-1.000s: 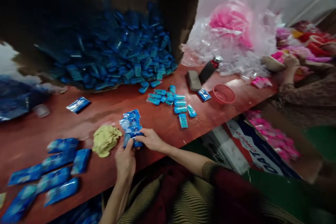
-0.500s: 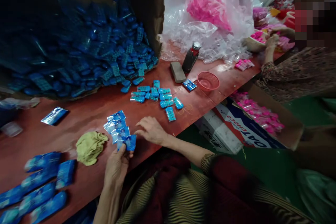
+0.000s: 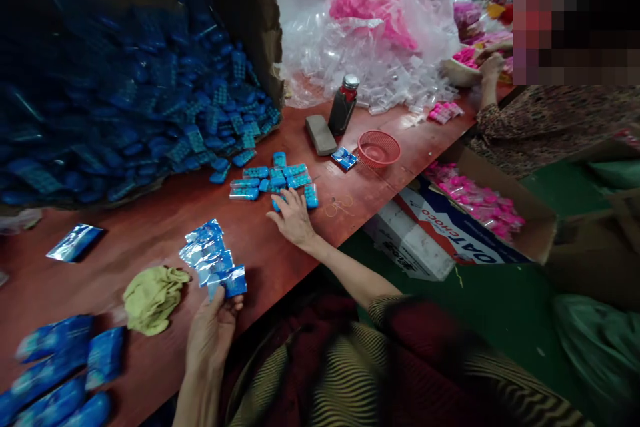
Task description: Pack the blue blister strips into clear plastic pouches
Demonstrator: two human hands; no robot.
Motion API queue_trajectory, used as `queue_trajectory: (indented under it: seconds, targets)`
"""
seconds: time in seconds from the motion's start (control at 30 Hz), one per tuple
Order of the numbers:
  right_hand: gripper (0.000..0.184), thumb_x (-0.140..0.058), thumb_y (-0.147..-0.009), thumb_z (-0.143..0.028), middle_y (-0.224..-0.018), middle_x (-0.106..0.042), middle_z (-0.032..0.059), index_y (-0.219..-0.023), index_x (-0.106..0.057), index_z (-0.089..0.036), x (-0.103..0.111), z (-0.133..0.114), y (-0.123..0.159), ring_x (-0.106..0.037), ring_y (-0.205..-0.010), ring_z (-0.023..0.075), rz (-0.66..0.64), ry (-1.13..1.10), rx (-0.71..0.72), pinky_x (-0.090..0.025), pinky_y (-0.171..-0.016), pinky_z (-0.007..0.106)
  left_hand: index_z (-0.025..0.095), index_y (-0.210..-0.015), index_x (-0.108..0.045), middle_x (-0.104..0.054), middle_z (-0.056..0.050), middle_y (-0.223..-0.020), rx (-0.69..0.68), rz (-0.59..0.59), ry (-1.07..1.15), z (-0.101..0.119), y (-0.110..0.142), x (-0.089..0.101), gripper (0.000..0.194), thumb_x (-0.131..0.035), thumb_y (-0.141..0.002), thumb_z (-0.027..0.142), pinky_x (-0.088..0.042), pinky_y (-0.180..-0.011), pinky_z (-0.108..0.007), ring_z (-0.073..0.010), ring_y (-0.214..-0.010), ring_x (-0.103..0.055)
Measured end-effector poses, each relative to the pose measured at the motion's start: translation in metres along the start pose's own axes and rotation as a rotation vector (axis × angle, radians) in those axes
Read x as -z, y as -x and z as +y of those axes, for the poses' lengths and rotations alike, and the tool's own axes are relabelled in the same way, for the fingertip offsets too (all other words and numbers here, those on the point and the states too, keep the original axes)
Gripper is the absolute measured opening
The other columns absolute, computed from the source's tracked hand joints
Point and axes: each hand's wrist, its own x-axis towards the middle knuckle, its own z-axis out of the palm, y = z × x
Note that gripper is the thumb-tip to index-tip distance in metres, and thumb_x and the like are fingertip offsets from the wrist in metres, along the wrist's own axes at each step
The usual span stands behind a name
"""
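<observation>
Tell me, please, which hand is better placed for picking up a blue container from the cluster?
Probably the right hand: it is at the near edge of the blue containers, while the left hand is farther away and holds a blue packet.

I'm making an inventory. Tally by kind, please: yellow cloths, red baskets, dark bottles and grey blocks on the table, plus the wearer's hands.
Yellow cloth: 1
Red basket: 1
Dark bottle: 1
Grey block: 1
Left hand and right hand: 2
Total: 6
</observation>
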Motion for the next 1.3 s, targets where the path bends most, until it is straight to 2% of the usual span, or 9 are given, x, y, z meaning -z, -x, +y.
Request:
queue_trajectory:
  seconds: [0.17, 0.3, 0.43, 0.57, 0.73, 0.83, 0.9, 1.1, 1.3]
  targets:
    - [0.029, -0.036, -0.094, -0.03, -0.11, -0.059, 0.01, -0.107, -0.06, -0.019, 0.037, 0.039, 0.03, -0.053, -0.108, 0.0185, 0.188, -0.158, -0.019, -0.039, -0.097, 0.034, 0.015, -0.077, -0.06, -0.065, 0.001, -0.062, -0.016, -0.001, 0.034, -0.001, -0.002, 0.002, 0.025, -0.076, -0.057, 0.016, -0.049, -0.042, -0.019, -0.0119, -0.048, -0.059]
    - [0.026, -0.041, -0.092, -0.027, -0.11, -0.06, 0.0126, -0.104, -0.062, -0.016, 0.055, 0.082, 0.051, -0.052, -0.11, 0.0233, 0.103, 0.016, -0.048, -0.037, -0.097, 0.041, 0.015, -0.077, -0.061, -0.066, 0.001, -0.063, -0.028, -0.001, 0.08, -0.001, 0.0, 0.001, 0.038, -0.083, -0.047, 0.023, -0.048, -0.041, -0.02, -0.0128, -0.047, -0.059]
    - [0.029, -0.04, -0.092, -0.026, -0.112, -0.062, 0.0137, -0.107, -0.062, -0.014, 0.056, 0.1, 0.036, -0.052, -0.11, 0.0259, 0.104, 0.162, -0.061, -0.031, -0.1, 0.048, 0.015, -0.076, -0.06, -0.065, 0.001, -0.06, -0.031, 0.008, 0.099, -0.001, 0.0, 0.003, 0.043, -0.085, -0.044, 0.029, -0.047, -0.041, -0.02, -0.0128, -0.047, -0.058]
    - [0.038, -0.042, -0.091, -0.033, -0.123, -0.056, 0.0162, -0.119, -0.055, -0.011, 0.041, 0.086, -0.009, -0.048, -0.116, 0.0244, 0.174, 0.056, -0.01, -0.036, -0.098, 0.041, 0.016, -0.077, -0.06, -0.065, 0.0, -0.06, -0.033, 0.009, 0.098, -0.001, 0.0, 0.004, 0.04, -0.084, -0.047, 0.028, -0.047, -0.042, -0.02, -0.0128, -0.048, -0.059]
    - [0.043, -0.046, -0.09, -0.034, -0.131, -0.049, 0.0187, -0.126, -0.051, -0.011, 0.012, 0.055, -0.042, -0.042, -0.125, 0.0273, -0.043, 0.051, -0.011, -0.029, -0.103, 0.048, 0.014, -0.078, -0.059, -0.065, -0.001, -0.061, -0.037, 0.004, 0.088, 0.0, 0.003, 0.001, 0.03, -0.079, -0.057, 0.024, -0.047, -0.044, -0.02, -0.0123, -0.049, -0.059]
    - [0.043, -0.047, -0.09, -0.033, -0.136, -0.046, 0.0154, -0.129, -0.049, -0.015, 0.007, 0.039, -0.037, -0.036, -0.129, 0.03, -0.161, 0.029, 0.081, -0.025, -0.105, 0.054, 0.013, -0.078, -0.06, -0.064, -0.002, -0.06, -0.049, -0.003, 0.121, -0.001, 0.006, -0.001, 0.022, -0.074, -0.066, 0.023, -0.047, -0.044, -0.02, -0.0116, -0.048, -0.059]
    - [0.043, -0.047, -0.089, -0.034, -0.136, -0.045, 0.0158, -0.127, -0.051, -0.016, 0.01, 0.027, -0.027, -0.036, -0.129, 0.0311, -0.128, -0.002, 0.106, -0.027, -0.103, 0.054, 0.014, -0.078, -0.059, -0.063, -0.001, -0.058, -0.007, 0.005, 0.152, -0.002, 0.008, -0.001, 0.016, -0.07, -0.071, 0.023, -0.045, -0.042, -0.019, -0.011, -0.048, -0.058]
    - [0.03, -0.041, -0.092, -0.031, -0.109, -0.061, 0.0082, -0.112, -0.06, -0.018, 0.028, -0.008, 0.019, -0.055, -0.104, 0.0189, -0.15, -0.304, 0.259, -0.043, -0.092, 0.033, 0.015, -0.075, -0.058, -0.061, -0.001, -0.057, 0.097, 0.008, 0.263, -0.001, 0.016, 0.004, 0.014, -0.062, -0.08, 0.027, -0.044, -0.041, -0.018, -0.0102, -0.046, -0.057]
    - [0.039, -0.049, -0.088, -0.042, -0.107, -0.058, 0.015, -0.118, -0.055, -0.017, 0.032, -0.023, 0.03, -0.058, -0.091, 0.0267, -0.239, 0.218, 0.053, -0.046, -0.071, 0.036, 0.016, -0.071, -0.055, -0.058, 0.001, -0.054, 0.131, -0.013, 0.349, -0.001, 0.021, 0.005, 0.018, -0.063, -0.079, 0.029, -0.041, -0.039, -0.016, -0.0082, -0.043, -0.053]
